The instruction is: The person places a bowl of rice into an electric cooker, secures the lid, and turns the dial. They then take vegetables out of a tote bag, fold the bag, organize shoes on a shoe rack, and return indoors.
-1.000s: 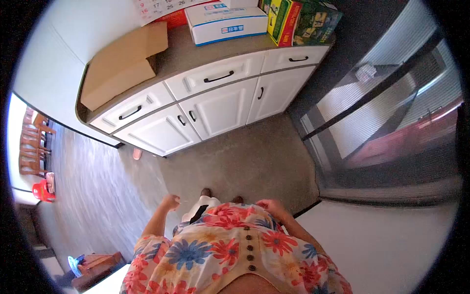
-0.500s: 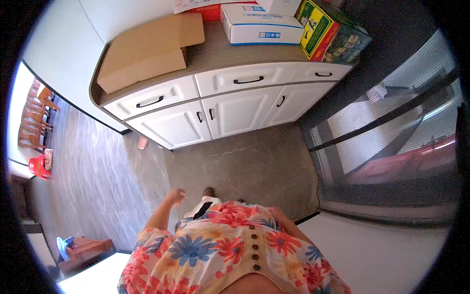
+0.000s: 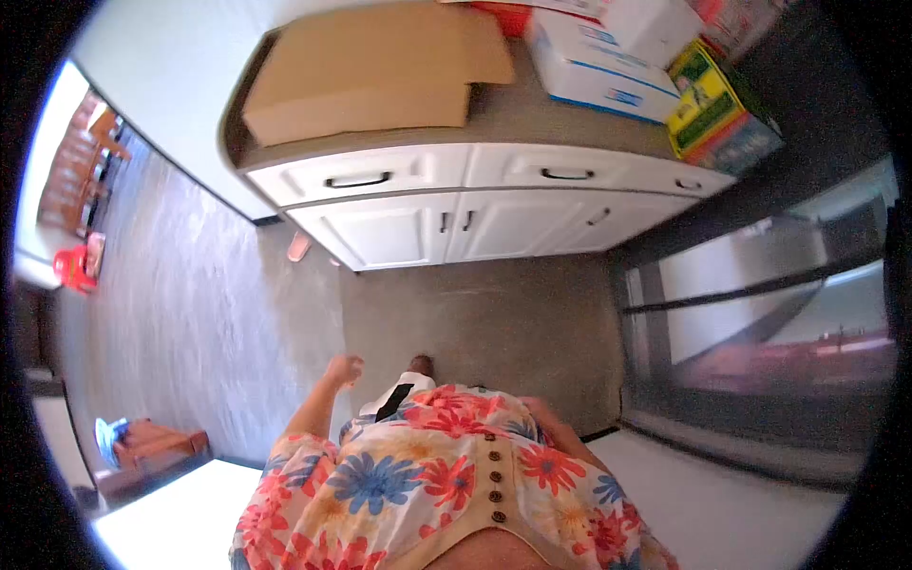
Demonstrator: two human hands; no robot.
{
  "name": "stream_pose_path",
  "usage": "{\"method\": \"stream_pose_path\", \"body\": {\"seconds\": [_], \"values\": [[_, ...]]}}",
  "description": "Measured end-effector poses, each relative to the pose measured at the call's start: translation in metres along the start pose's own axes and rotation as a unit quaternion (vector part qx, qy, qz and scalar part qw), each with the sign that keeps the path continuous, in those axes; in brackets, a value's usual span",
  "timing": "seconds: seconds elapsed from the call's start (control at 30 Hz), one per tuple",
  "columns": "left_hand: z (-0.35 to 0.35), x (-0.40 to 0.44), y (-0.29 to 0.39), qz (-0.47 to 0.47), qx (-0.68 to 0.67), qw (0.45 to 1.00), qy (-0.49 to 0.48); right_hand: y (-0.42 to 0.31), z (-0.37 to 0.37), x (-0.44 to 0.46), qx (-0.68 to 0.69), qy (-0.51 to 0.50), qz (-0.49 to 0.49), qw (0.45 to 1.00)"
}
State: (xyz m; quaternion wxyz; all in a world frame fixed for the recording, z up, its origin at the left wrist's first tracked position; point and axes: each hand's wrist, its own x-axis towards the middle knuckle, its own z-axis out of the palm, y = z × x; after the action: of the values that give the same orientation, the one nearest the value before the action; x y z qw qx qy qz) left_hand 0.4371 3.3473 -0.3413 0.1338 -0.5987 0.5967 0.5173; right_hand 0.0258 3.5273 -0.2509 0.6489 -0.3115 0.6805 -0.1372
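Observation:
My left hand point(image 3: 344, 370) hangs beside my body over the grey floor, holding nothing that I can see. Its fingers are loosely bent and a little apart. Only part of my right hand point(image 3: 540, 410) shows at the right edge of my flowered shirt point(image 3: 427, 465); its fingers are hidden. Neither hand touches the white cabinet point(image 3: 361, 228) standing ahead of me. On the cabinet top lie a large brown cardboard box point(image 3: 366, 71), a white box with blue print point(image 3: 603, 66) and a yellow-green box point(image 3: 712, 109).
Dark-framed glass panels point(image 3: 750, 304) stand on the right. Wooden chairs point(image 3: 76, 171) and a red object point(image 3: 73, 269) are at far left. A brown wooden piece point(image 3: 157, 445) with blue cloth is lower left, and a pink slipper point(image 3: 299, 247) lies by the cabinet.
The view has shifted, and the cabinet and its boxes now appear larger, higher and further right. Both hands keep nearly the same place beside my body.

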Motion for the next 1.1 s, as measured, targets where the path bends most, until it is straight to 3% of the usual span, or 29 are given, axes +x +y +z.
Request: {"method": "stream_pose_path", "body": {"seconds": [0.07, 0.13, 0.2, 0.3, 0.4, 0.5, 0.57, 0.6, 0.7, 0.8, 0.9, 1.0, 1.1], "values": [[-0.006, -0.003, -0.017, -0.035, 0.009, 0.999, 0.020, 0.066, -0.001, 0.060, 0.135, -0.072, 0.056, 0.987], [-0.014, -0.008, -0.032, -0.068, 0.001, 0.996, 0.049, 0.029, 0.002, 0.075, 0.124, -0.100, 0.050, 0.986], [-0.017, -0.020, -0.047, -0.098, -0.020, 0.992, 0.075, -0.039, 0.004, 0.040, -0.021, -0.084, -0.028, 0.996], [-0.018, -0.038, -0.066, -0.132, -0.096, 0.982, 0.100, -0.100, 0.008, 0.031, -0.091, -0.066, -0.026, 0.993], [0.005, -0.041, -0.085, -0.185, -0.178, 0.955, 0.146, -0.084, -0.005, 0.074, -0.059, -0.071, 0.019, 0.996], [0.031, -0.056, -0.082, -0.212, -0.210, 0.943, 0.150, -0.080, -0.027, 0.107, -0.089, -0.144, 0.001, 0.986], [0.065, -0.057, -0.088, -0.200, -0.203, 0.944, 0.165, -0.100, -0.038, 0.109, -0.209, -0.143, -0.075, 0.964], [0.079, -0.059, -0.086, -0.192, -0.197, 0.946, 0.171, -0.108, -0.045, 0.110, -0.265, -0.139, -0.113, 0.947], [0.115, -0.060, -0.071, -0.187, -0.185, 0.951, 0.165, -0.113, -0.071, 0.116, -0.293, -0.158, -0.102, 0.938], [0.140, -0.067, -0.042, -0.240, -0.317, 0.898, 0.188, -0.108, -0.094, 0.121, -0.307, -0.192, -0.118, 0.925], [0.121, -0.097, 0.015, -0.243, -0.265, 0.914, 0.186, -0.098, -0.114, 0.139, -0.342, -0.220, -0.134, 0.904], [0.164, -0.075, -0.009, -0.248, -0.229, 0.914, 0.225, -0.140, -0.101, 0.118, -0.431, -0.218, -0.134, 0.865], [0.146, -0.112, 0.029, -0.296, -0.370, 0.856, 0.208, -0.132, -0.103, 0.141, -0.422, -0.231, -0.140, 0.865]]}}
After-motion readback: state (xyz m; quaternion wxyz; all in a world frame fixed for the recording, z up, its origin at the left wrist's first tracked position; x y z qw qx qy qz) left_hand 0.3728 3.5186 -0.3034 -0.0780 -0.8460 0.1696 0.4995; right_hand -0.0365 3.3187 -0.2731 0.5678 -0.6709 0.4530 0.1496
